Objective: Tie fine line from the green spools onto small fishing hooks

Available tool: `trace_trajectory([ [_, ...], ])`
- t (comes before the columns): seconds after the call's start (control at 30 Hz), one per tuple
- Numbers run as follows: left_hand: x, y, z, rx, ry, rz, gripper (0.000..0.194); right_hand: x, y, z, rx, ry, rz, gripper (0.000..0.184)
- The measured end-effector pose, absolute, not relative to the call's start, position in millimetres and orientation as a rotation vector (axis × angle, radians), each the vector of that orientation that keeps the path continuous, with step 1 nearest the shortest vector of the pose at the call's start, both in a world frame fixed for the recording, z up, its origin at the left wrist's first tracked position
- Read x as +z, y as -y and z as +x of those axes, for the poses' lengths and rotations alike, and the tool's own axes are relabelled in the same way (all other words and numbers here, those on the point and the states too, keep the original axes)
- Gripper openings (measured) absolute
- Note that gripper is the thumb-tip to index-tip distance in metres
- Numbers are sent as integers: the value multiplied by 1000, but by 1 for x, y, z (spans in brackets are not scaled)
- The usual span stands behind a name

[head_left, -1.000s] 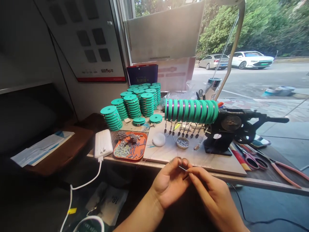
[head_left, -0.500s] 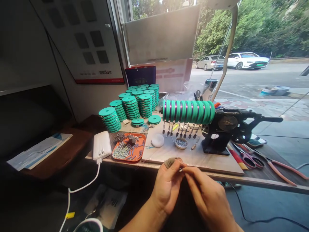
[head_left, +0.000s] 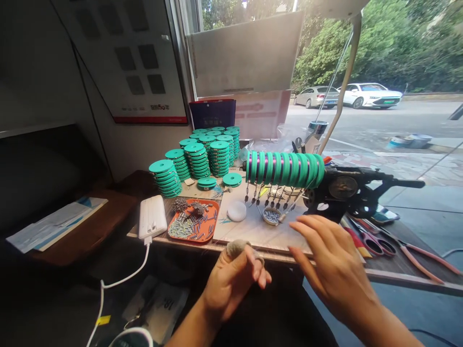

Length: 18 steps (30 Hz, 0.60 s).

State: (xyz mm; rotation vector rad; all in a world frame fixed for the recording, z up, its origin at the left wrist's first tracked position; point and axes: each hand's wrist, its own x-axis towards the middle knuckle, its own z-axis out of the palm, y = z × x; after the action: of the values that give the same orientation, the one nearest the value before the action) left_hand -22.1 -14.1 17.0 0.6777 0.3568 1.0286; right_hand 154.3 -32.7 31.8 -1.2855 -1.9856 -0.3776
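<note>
My left hand (head_left: 231, 274) is in front of the board's near edge, its thumb pressed to the index finger, which wears a beige covering (head_left: 237, 247). Whatever may be in that pinch is too small to make out. To the right, my right hand (head_left: 331, 262) is open with its fingers apart, over the board's right part. Just beyond its fingertips, a spring with a small tan end piece (head_left: 281, 219) slants beside a small bowl of grey beads (head_left: 271, 215). Behind, a row of green spools wound with purple line (head_left: 285, 168) sits on a black hand-crank winder (head_left: 342, 187), with small metal pieces hanging below.
An orange tray (head_left: 213, 231) holds metal pieces. Near it are a white round lid (head_left: 237, 211) and a white power bank (head_left: 152, 217) with a cable. Stacks of green spools (head_left: 161, 166) stand behind. Scissors (head_left: 376, 243) and pink-handled pliers (head_left: 421, 260) lie at right.
My hands, together around a thin piece earlier, have parted. My right hand has opened and moved right; my left hand has moved left and down. The spring's end piece has swung left toward the bowl.
</note>
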Motion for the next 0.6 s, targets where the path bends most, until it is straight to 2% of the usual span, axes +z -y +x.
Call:
trace_trajectory([
  [0.1,23,8,-37,819,-312,859,24,45,25,148,11,2304,-1154,21],
  [0.17,30,6,-45,673,-358,1049,27,49,23,145,352,2311,-1114,38],
  [0.23,36,3,-52,553,-403,1230,24,53,22,150,539,2167,-1170,50],
  [0.3,39,-1,-57,576,-414,1326,20,59,23,163,571,1966,-1220,54],
  [0.4,36,-7,-61,839,-438,1315,18,64,33,175,481,1717,-1255,51],
  [0.53,24,-4,-46,795,-472,1439,17,48,57,183,396,2061,-1003,48],
  [0.6,15,2,-33,846,-454,1402,17,35,64,215,228,1960,-1239,38],
])
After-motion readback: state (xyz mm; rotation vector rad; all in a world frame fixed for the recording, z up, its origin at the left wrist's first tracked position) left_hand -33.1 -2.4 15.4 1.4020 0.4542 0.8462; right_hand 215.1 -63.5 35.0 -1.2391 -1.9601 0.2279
